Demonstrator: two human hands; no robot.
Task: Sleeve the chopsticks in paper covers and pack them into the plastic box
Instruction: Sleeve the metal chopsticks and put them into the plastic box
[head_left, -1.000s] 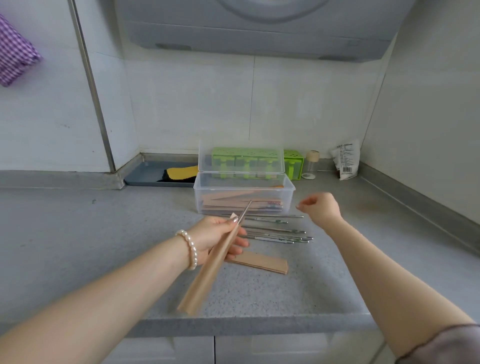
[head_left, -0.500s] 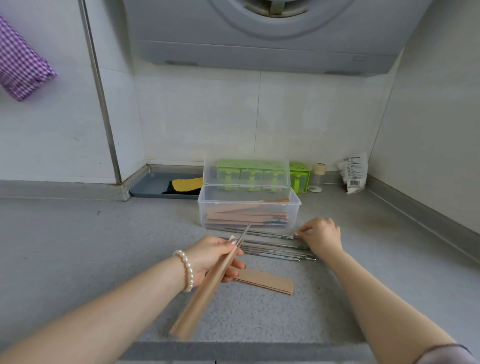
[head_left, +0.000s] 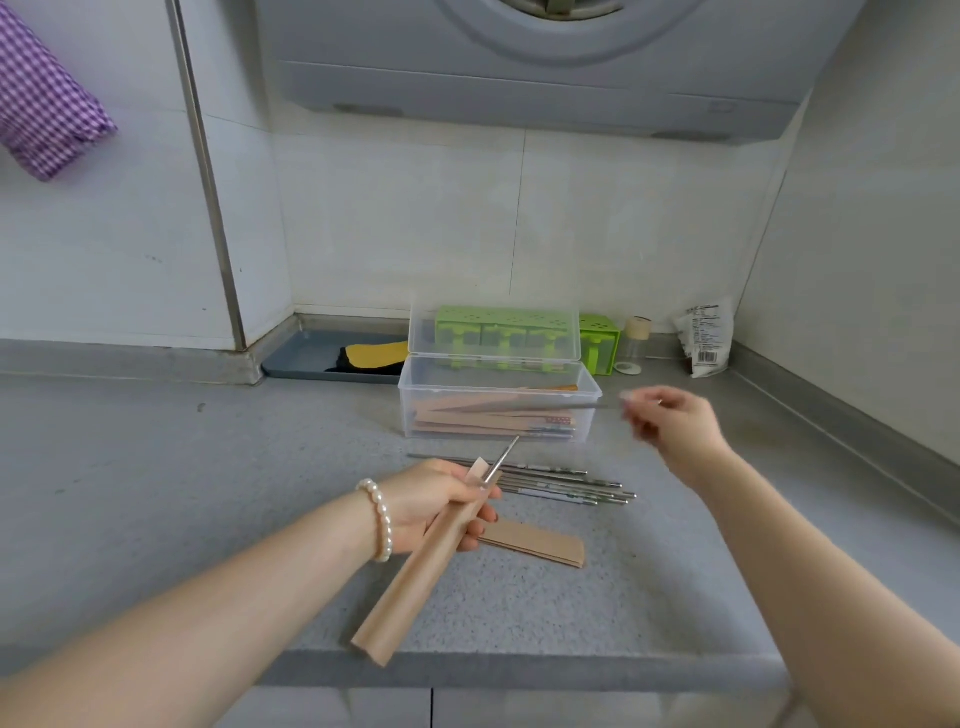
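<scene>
My left hand (head_left: 431, 504) grips a brown paper sleeve (head_left: 410, 582) held slantwise over the counter. One metal chopstick (head_left: 505, 457) pokes out of its top. My right hand (head_left: 670, 421), blurred, is raised to the right of the clear plastic box (head_left: 415, 400) and pinches a thin metal chopstick (head_left: 582, 406) that points left across the box. The box stands open with its lid (head_left: 493, 332) upright and holds several sleeved chopsticks. Several loose metal chopsticks (head_left: 561, 483) lie in front of it. A small stack of empty sleeves (head_left: 535, 543) lies nearer me.
Behind the box stand a green container (head_left: 600, 343), a small jar (head_left: 635, 343) and a white packet (head_left: 704, 338). A grey tray (head_left: 306, 356) sits in the back left corner. The counter's front edge (head_left: 519, 670) is close below the sleeve. A purple checked cloth (head_left: 47, 104) hangs top left.
My right hand went down onto the loose chopsticks, then rose up and right with one pinched in its fingers. My left hand kept its grip on the sleeve, nearly still.
</scene>
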